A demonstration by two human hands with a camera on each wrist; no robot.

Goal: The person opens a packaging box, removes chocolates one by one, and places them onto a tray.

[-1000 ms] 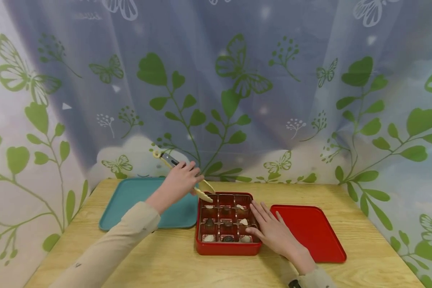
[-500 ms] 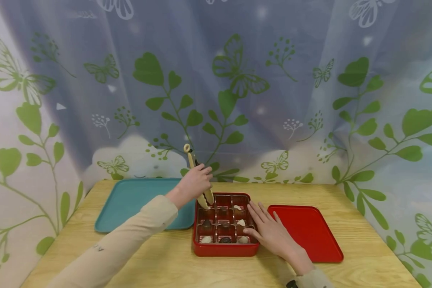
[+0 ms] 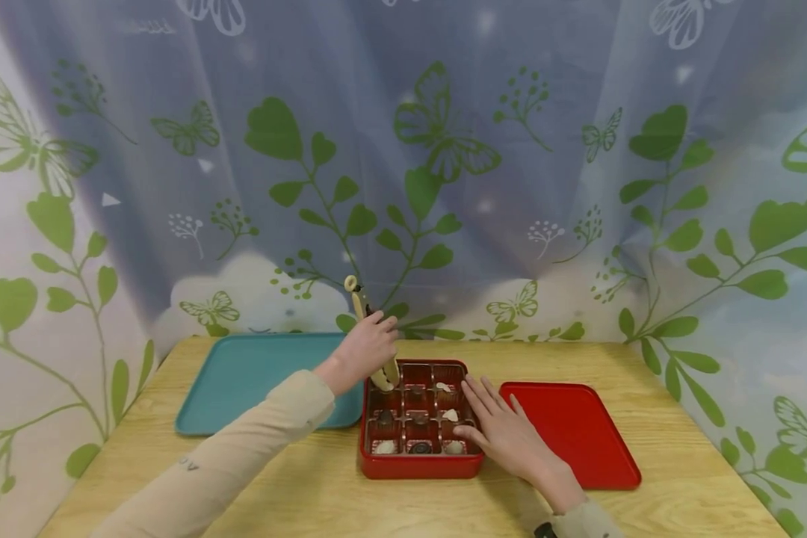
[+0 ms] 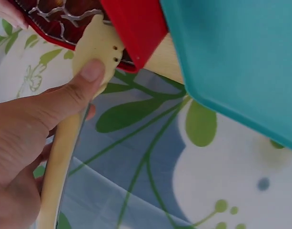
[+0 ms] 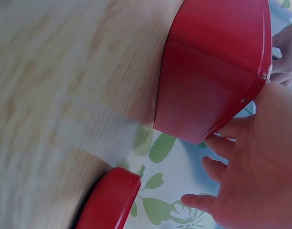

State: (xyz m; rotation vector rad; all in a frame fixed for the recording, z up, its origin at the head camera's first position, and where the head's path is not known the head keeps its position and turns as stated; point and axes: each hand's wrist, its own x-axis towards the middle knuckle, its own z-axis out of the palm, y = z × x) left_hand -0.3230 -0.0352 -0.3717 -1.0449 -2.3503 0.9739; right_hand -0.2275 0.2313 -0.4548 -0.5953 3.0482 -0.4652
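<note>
The left hand (image 3: 365, 345) grips light, stiff cream plastic tongs (image 3: 371, 336) mid-handle (chocolates (image 3: 449, 415) probably fragile); the right hand (image 3: 504, 432) rests flat on the red compartment box (image 3: 417, 467).

teal tray (image 3: 255, 381) | red lid (image 3: 571, 433) | wooden table (image 3: 679, 478) | leaf-print curtain (image 3: 511, 187)

I'm seeing cream-coloured plastic tongs (image 3: 371, 340) standing nearly upright, handle end up, tips dipped into the back-left cell of the square red chocolate box (image 3: 417, 467). The box sits flat on the wooden bench (image 3: 679, 493), divided three by three, with dark and white chocolates (image 3: 420, 447) in its cells.
</note>
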